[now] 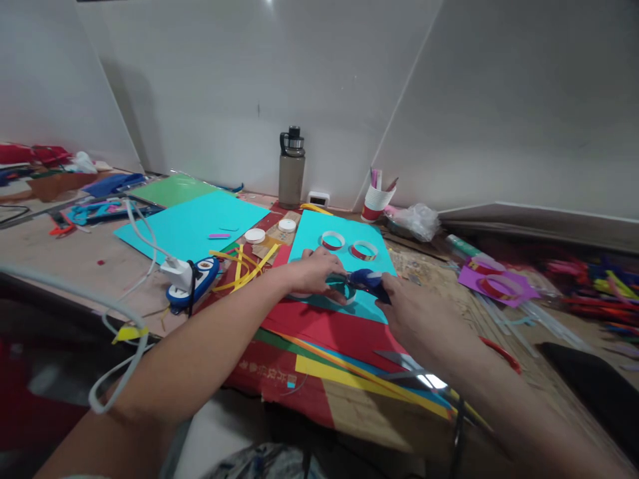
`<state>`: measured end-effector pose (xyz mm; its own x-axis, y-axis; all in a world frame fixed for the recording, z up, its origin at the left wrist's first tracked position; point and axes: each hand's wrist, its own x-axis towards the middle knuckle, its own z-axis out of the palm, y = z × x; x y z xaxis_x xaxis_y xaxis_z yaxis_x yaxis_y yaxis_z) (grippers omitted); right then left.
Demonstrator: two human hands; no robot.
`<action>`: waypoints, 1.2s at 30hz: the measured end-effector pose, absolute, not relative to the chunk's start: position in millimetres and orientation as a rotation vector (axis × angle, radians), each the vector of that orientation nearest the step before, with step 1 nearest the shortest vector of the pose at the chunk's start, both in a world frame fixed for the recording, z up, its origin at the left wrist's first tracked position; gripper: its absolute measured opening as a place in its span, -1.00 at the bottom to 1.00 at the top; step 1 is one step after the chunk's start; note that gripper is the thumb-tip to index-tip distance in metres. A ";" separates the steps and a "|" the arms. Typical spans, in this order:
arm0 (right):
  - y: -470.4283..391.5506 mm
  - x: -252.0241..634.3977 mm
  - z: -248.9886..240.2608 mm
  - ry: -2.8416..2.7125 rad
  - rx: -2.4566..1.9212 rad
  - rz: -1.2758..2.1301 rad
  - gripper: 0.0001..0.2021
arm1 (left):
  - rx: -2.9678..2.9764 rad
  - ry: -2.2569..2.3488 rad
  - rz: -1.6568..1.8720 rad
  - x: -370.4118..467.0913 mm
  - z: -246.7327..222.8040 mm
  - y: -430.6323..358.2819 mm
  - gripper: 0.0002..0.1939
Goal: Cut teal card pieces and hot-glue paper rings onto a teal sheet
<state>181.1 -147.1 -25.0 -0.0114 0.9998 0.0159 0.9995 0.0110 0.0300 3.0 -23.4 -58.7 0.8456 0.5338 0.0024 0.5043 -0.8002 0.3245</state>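
My right hand (407, 299) is closed around a blue glue gun (363, 278), its nozzle pointing left toward my left fingertips. My left hand (322, 269) bends its fingers onto the edge of a pale ring (344, 301) on a cyan sheet (312, 233). Fingers and glue gun hide part of that ring. Farther back on the same sheet stand two more rings, a left one (332, 241) and a right one (364, 251), white inside with red on them. Under the cyan sheet lies red paper (319, 326).
Scissors (409, 366) lie below my right forearm. Left of my hands are yellow strips (249, 266), a blue power strip (204, 276) with cables, and white lids (255, 235). A bottle (291, 169) and a paper cup (378, 199) stand behind; purple paper (499, 283) lies right.
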 end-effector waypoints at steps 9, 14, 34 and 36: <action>-151.6 179.8 -15.9 2.153 2.224 -0.001 -0.90 | 2.696 0.776 0.137 2.6 -60.4 -20.3 -0.43; -151.7 180.5 -17.2 2.180 2.228 -0.030 -0.87 | 2.687 0.743 0.147 2.5 -61.4 -20.2 -0.50; -154.0 178.5 -13.7 2.188 2.252 -0.035 -0.86 | 2.620 0.807 0.125 5.7 -57.2 -20.1 -0.45; -153.3 179.4 -15.0 2.198 2.241 -0.030 -0.87 | 2.626 0.818 0.108 5.8 -57.8 -19.2 -0.43</action>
<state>179.4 -153.3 -15.0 0.0193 0.9997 -0.0153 0.9997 -0.0195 -0.0115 5.8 -19.2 -57.8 0.8269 0.5608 -0.0407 0.5311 -0.7553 0.3840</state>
